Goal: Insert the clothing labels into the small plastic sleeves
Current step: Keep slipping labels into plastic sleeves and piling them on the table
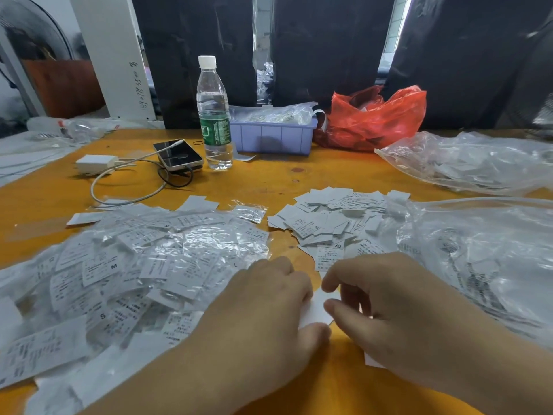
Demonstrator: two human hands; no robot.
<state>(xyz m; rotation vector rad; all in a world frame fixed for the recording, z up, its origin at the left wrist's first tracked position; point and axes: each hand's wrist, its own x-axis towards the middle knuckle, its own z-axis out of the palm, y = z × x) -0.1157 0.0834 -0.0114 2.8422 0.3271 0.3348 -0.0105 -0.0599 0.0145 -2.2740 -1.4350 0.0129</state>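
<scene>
Pinching one white label [317, 307] near the bench [269, 181] edge, left hand [263, 310] and right hand [386, 298] each grip it narrowly; it looks light, thin, bendable, best held by its edges.

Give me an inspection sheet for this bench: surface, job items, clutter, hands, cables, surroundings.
Surface: orange table.
Job's things: sleeved labels heaped left; loose labels centre-right.
Clutter: water bottle, phone, purple bin, red bag, clear bags.
Grippers: left hand and right hand both pinch one white label.
Cables: white cable from charger.
Surroundings: black sheeting behind.
</scene>
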